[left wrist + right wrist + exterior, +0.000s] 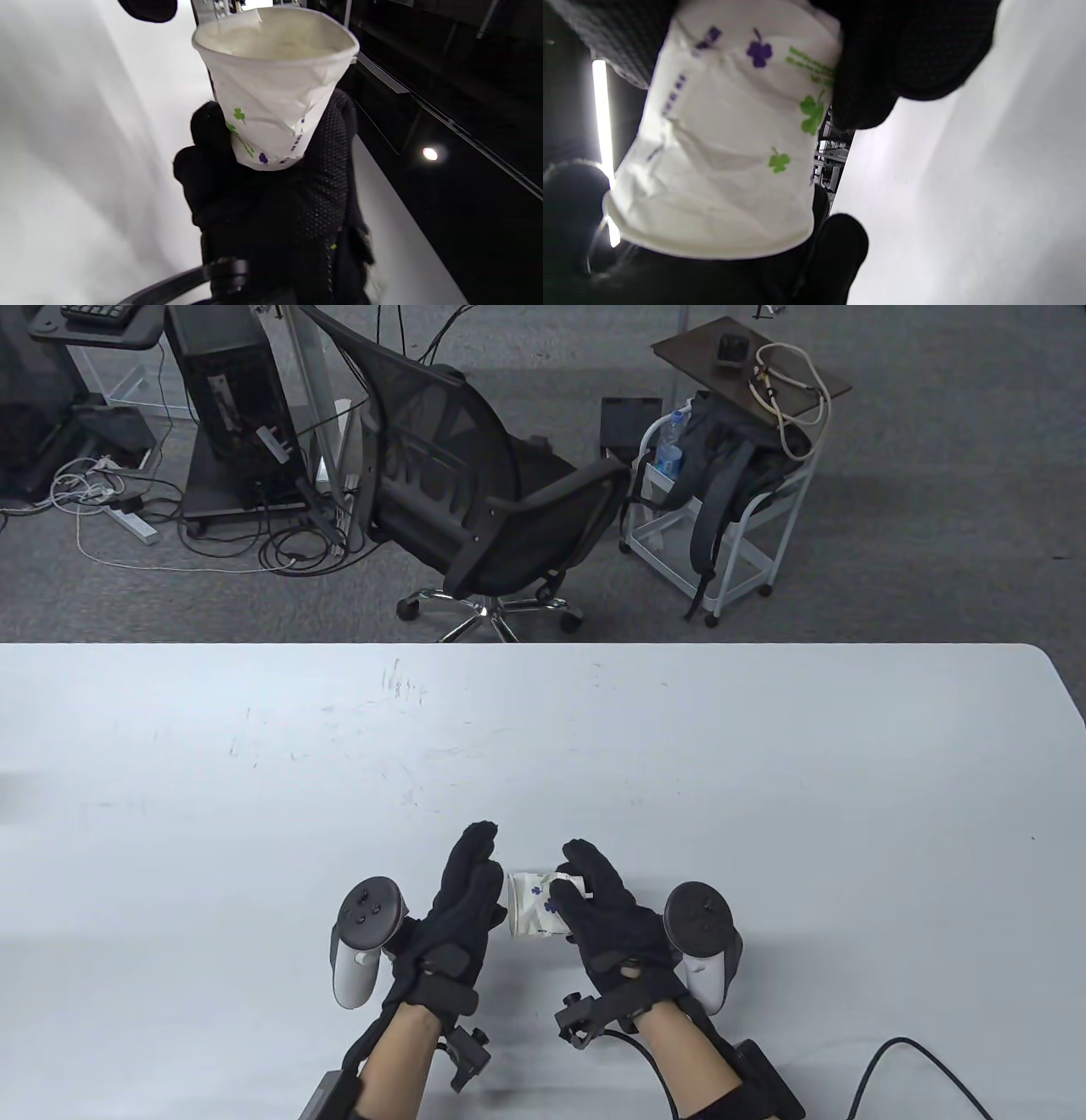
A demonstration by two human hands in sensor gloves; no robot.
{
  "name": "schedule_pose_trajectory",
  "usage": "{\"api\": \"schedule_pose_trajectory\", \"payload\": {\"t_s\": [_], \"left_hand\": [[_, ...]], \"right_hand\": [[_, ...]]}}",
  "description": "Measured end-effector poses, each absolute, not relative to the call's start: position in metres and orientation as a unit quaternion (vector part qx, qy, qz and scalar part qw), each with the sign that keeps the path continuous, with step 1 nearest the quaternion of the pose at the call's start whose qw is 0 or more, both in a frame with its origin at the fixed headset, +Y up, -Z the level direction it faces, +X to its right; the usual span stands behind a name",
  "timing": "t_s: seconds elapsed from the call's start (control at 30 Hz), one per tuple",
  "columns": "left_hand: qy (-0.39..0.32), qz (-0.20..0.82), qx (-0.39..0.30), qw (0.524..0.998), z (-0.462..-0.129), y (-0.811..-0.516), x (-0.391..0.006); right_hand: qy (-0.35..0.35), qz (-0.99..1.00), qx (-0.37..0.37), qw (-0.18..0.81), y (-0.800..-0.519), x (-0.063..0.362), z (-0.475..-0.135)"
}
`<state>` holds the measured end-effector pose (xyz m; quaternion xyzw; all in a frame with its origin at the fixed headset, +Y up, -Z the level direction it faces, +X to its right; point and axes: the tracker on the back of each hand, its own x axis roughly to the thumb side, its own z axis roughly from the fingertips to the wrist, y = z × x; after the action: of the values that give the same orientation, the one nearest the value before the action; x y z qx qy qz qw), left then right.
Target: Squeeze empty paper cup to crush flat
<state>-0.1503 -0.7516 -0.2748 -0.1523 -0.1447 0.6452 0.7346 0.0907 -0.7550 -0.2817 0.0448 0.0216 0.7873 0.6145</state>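
Above the white surface point(594, 746), near its front edge, the creased paper cup point(536, 906) is gripped at its base by the right hand point(609, 918), the left hand point(462, 899) spread flat at its rim; uneven pressure could pop it sideways, half-crushed

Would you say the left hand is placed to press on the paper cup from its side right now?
Probably yes: the left hand sits beside the cup's rim, nothing between them, while the right hand holds its base.
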Motion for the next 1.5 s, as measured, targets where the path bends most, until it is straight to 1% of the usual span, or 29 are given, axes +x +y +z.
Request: {"api": "schedule_pose_trajectory", "payload": {"t_s": [0.23, 0.3, 0.43, 0.53, 0.6, 0.67, 0.73, 0.8, 0.87, 0.9, 0.97, 1.0, 1.07, 1.1, 1.13, 1.2, 1.27, 1.33, 1.37, 1.4, 1.47, 1.5], "left_hand": [[-0.12, 0.647, -0.169, 0.734, -0.271, -0.755, -0.143], [-0.102, 0.65, -0.16, 0.736, -0.271, -0.754, -0.145], [-0.105, 0.636, -0.151, 0.749, -0.273, -0.751, -0.148], [-0.116, 0.637, -0.16, 0.745, -0.274, -0.753, -0.147], [-0.126, 0.638, -0.167, 0.742, -0.274, -0.753, -0.143], [-0.134, 0.634, -0.169, 0.742, -0.272, -0.753, -0.139], [-0.145, 0.638, -0.171, 0.737, -0.27, -0.754, -0.134], [-0.151, 0.653, -0.176, 0.721, -0.266, -0.755, -0.129], [-0.175, 0.64, -0.179, 0.727, -0.267, -0.754, -0.126], [-0.186, 0.633, -0.183, 0.729, -0.267, -0.754, -0.124], [-0.219, 0.641, -0.204, 0.707, -0.265, -0.754, -0.114], [-0.213, 0.635, -0.187, 0.719, -0.26, -0.752, -0.115], [-0.229, 0.621, -0.19, 0.725, -0.258, -0.746, -0.112], [-0.226, 0.628, -0.179, 0.723, -0.257, -0.744, -0.11], [-0.223, 0.627, -0.18, 0.724, -0.257, -0.742, -0.109], [-0.229, 0.606, -0.185, 0.739, -0.26, -0.743, -0.107], [-0.228, 0.612, -0.203, 0.729, -0.261, -0.747, -0.106], [-0.209, 0.611, -0.196, 0.738, -0.26, -0.748, -0.106], [-0.206, 0.613, -0.198, 0.737, -0.262, -0.748, -0.108], [-0.204, 0.616, -0.201, 0.734, -0.264, -0.749, -0.111], [-0.18, 0.618, -0.189, 0.742, -0.266, -0.749, -0.117], [-0.168, 0.613, -0.183, 0.75, -0.267, -0.749, -0.12]], "right_hand": [[0.022, 0.787, 0.065, 0.613, -0.754, 0.074, -0.274], [0.024, 0.788, 0.064, 0.612, -0.754, 0.072, -0.274], [0.045, 0.76, 0.066, 0.645, -0.759, 0.074, -0.277], [0.076, 0.705, 0.074, 0.701, -0.764, 0.076, -0.279], [0.09, 0.681, 0.083, 0.722, -0.766, 0.074, -0.28], [0.109, 0.662, 0.108, 0.734, -0.767, 0.069, -0.279], [0.123, 0.652, 0.123, 0.738, -0.767, 0.062, -0.276], [0.13, 0.65, 0.138, 0.736, -0.768, 0.054, -0.273], [0.14, 0.646, 0.172, 0.73, -0.768, 0.044, -0.268], [0.153, 0.634, 0.194, 0.733, -0.766, 0.036, -0.265], [0.202, 0.596, 0.228, 0.743, -0.764, 0.018, -0.255], [0.19, 0.583, 0.214, 0.761, -0.762, 0.018, -0.252], [0.218, 0.588, 0.246, 0.739, -0.759, 0.017, -0.253], [0.218, 0.592, 0.256, 0.733, -0.758, 0.018, -0.252], [0.209, 0.596, 0.249, 0.734, -0.757, 0.019, -0.252], [0.225, 0.584, 0.245, 0.74, -0.76, 0.021, -0.254], [0.233, 0.584, 0.234, 0.741, -0.765, 0.023, -0.254], [0.249, 0.584, 0.233, 0.737, -0.766, 0.024, -0.254], [0.248, 0.593, 0.223, 0.733, -0.765, 0.025, -0.254], [0.229, 0.63, 0.208, 0.712, -0.761, 0.028, -0.257], [0.18, 0.706, 0.215, 0.651, -0.759, 0.032, -0.262], [0.169, 0.723, 0.21, 0.636, -0.759, 0.033, -0.264]]}}
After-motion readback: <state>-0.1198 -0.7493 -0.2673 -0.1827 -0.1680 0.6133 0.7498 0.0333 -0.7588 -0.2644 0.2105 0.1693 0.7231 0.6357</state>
